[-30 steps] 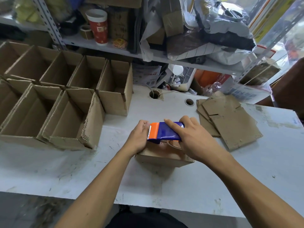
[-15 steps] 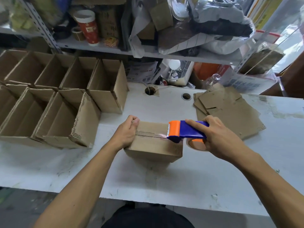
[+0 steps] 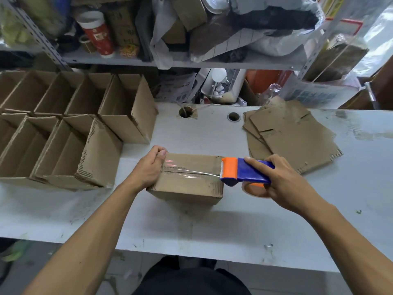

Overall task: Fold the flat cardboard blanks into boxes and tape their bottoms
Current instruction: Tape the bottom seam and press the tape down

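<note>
- Workbench surface: white table [image 3: 191,226], scuffed, with a cluttered shelf [image 3: 131,60] behind it. Finished open boxes [image 3: 63,135] stand in rows on my left; a stack of flat blanks [image 3: 297,137] lies on my right.
- Work piece: one folded box [image 3: 189,177] sits bottom-up at the table's middle, directly in front of me.
- Step in hand: taping the bottom seam. A strip of clear tape [image 3: 191,174] runs along the seam from the left edge to the right edge, where it meets the dispenser's orange blade end.
- Left hand [image 3: 148,167]: fingers curled over the box's left edge, thumb pressing on top near the tape's start, holding the box steady.
- Right hand [image 3: 282,184]: wrapped round the blue tape dispenser [image 3: 247,172], index finger laid straight along its top, remaining fingers curled under round the roll.
- Next move, as I judge it: carry the tape over the right edge, tilt the blade to cut, then rub the end down. Keep the left hand's grip firm so the box cannot slide.
</note>
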